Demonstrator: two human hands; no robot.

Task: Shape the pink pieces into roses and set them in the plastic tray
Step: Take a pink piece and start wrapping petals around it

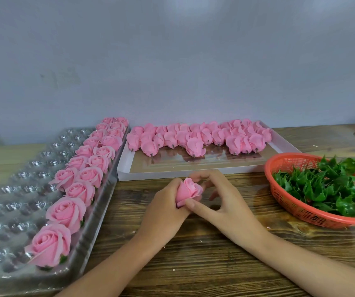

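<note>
The left hand (163,203) grips the part-shaped pink rose (188,190) by its base just above the desk (215,245), and the right hand (225,200) pinches its outer petals between thumb and forefinger. The rose is near but apart from the plastic tray (17,179), where 2 columns of finished roses (65,211) fill the right side. The petals look soft, so too hard a pinch could crease or tear one, and a slack left grip might let the layers unwind; the palm hides the base, so I cannot tell how firmly it is held.
</note>
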